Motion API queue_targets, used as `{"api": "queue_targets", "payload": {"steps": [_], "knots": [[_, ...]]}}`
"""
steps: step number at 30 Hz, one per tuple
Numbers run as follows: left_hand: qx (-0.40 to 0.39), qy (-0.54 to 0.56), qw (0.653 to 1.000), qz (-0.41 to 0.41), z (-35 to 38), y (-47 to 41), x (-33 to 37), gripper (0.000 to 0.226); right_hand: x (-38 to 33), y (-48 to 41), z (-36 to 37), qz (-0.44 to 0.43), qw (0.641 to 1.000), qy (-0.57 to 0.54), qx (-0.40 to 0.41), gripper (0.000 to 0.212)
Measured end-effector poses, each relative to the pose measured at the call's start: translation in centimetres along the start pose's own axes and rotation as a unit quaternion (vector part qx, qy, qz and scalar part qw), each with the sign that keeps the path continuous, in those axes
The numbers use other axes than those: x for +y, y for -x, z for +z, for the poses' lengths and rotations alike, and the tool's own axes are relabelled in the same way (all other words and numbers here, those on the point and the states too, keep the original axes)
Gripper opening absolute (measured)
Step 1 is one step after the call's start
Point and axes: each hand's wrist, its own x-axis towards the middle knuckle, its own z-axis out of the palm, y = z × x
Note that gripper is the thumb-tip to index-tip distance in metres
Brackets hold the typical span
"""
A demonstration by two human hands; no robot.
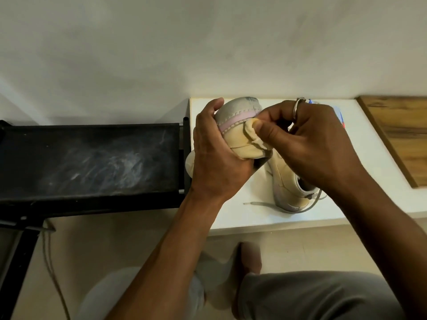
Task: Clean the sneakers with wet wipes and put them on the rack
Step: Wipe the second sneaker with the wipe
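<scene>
My left hand (217,153) grips a beige sneaker (235,118) with a grey heel and a pink stitched band, held above the left edge of the white table (254,218). My right hand (307,137), a ring on one finger, presses a crumpled wet wipe (251,132) against the sneaker's side. The second beige sneaker (288,185) lies on the table under my right hand, its grey lace trailing to the left. The black shoe rack (92,158) stands to the left of the table, its top shelf dusty and bare.
A blue and red packet (339,116) peeks out behind my right hand at the table's back. A wooden board (399,135) lies at the far right. A thin cord (53,273) hangs by the rack's leg. My knees and one foot show below.
</scene>
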Motion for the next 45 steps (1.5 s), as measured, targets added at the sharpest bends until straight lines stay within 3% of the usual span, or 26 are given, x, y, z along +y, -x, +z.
{"api": "queue_targets", "payload": {"steps": [5,10,14,18,22,25,29,45], "knots": [[-0.006,0.036,0.999,0.008,-0.5,0.0,-0.5,0.101,0.8,-0.1,-0.2,0.026,0.998,-0.055,0.021,0.007],[-0.007,0.07,0.998,-0.002,-1.1,-0.4,-1.2,0.093,1.6,-0.3,0.2,-0.065,0.997,0.026,0.038,0.003],[-0.009,0.103,0.995,-0.003,-1.6,-0.3,-1.4,0.085,1.4,0.5,1.0,-0.115,0.993,0.0,0.002,0.006],[-0.011,0.094,0.995,-0.008,-1.6,-0.4,-1.2,0.085,1.8,0.2,1.2,-0.077,0.996,0.0,0.044,0.006],[-0.015,0.108,0.994,-0.007,-1.7,-0.3,-1.3,0.083,1.3,0.5,1.3,-0.139,0.989,0.032,0.03,0.002],[-0.014,0.092,0.996,-0.006,-1.6,-0.3,-1.1,0.084,1.4,0.3,0.9,-0.111,0.991,0.056,0.058,0.003],[-0.005,0.102,0.995,-0.002,-1.7,-0.3,-1.1,0.079,1.2,0.7,0.9,-0.131,0.99,0.049,0.026,0.002],[0.034,0.128,0.991,-0.016,-1.6,0.0,-0.9,0.065,2.2,0.4,1.9,-0.08,0.995,-0.017,0.054,0.007]]}}
